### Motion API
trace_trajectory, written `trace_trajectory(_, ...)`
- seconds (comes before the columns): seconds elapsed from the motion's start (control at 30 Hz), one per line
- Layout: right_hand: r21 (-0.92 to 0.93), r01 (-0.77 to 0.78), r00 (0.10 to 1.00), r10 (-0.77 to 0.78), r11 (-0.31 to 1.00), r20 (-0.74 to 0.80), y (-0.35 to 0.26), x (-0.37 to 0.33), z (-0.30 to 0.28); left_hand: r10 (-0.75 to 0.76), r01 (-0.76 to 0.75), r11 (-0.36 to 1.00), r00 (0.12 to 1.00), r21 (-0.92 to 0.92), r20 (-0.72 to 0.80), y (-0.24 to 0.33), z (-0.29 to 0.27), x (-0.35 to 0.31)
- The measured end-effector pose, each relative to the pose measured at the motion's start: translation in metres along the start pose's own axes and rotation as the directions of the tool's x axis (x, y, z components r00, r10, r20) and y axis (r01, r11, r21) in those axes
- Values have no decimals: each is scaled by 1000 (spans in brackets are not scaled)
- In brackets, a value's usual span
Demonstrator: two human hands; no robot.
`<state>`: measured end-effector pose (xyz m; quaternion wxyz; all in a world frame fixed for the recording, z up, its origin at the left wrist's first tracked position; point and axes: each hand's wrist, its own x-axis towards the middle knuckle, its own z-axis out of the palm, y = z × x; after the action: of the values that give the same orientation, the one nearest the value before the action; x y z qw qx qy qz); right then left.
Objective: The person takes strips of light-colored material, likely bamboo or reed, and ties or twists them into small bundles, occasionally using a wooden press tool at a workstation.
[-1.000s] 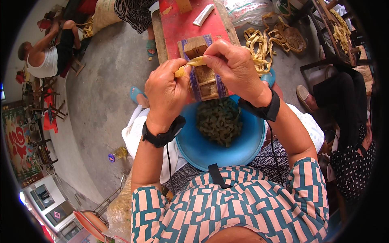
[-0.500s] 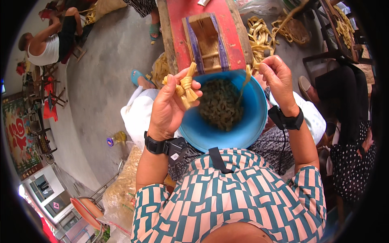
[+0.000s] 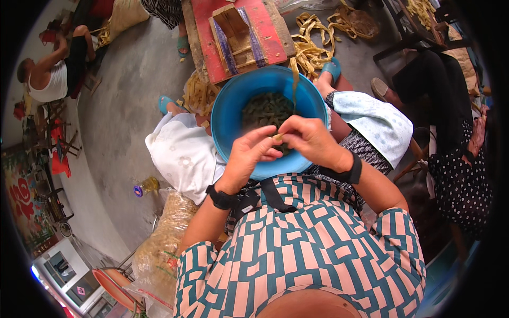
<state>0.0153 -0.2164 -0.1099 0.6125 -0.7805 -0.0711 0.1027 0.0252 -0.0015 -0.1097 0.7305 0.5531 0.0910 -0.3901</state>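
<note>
Over the near part of a blue basin (image 3: 225, 106), my left hand (image 3: 249, 156) and my right hand (image 3: 314, 142) meet at the fingertips. Both are closed in a pinch on a small pale yellow strip piece (image 3: 277, 137), mostly hidden by the fingers. A long flat yellow strip (image 3: 295, 79) hangs over the basin's far right rim and drops toward my right hand. Down in the basin lies a heap of small dark greenish-brown pieces (image 3: 260, 108), too blurred to tell their kind.
Beyond the basin stands a red-topped wooden bench (image 3: 204, 32) carrying a wooden frame (image 3: 230, 24) with purple bands. Loose yellow strips (image 3: 313, 50) lie right of it, more (image 3: 200, 93) at left. A plastic bag (image 3: 164, 246) and a jar (image 3: 148, 186) are at my left. Other people sit nearby.
My hands, held apart before, have come together over the basin. The knotted yellow bundle that was in my left hand no longer shows there. The view has shifted, moving the bench leftward and up.
</note>
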Motion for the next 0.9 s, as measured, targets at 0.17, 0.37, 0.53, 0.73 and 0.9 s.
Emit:
trace_trajectory(0.17,-85,98,993,-92,992,68,5,11,8,274,-227,942,946,248,-174,-4,-11,5)
trace_trajectory(0.37,-880,447,888,-199,158,415,56,53,-50,539,-338,832,681,441,-495,28,-101,0)
trace_trajectory(0.53,-932,353,928,-154,82,338,63,62,-56,542,-332,837,608,435,-580,44,-88,-7)
trace_trajectory(0.73,-639,155,983,-180,753,26,62,61,-131,483,-212,843,701,494,-524,4,-84,2)
trace_trajectory(0.9,-912,-218,939,328,348,-99,107,95,-214,303,-102,909,829,405,-470,-26,-79,17)
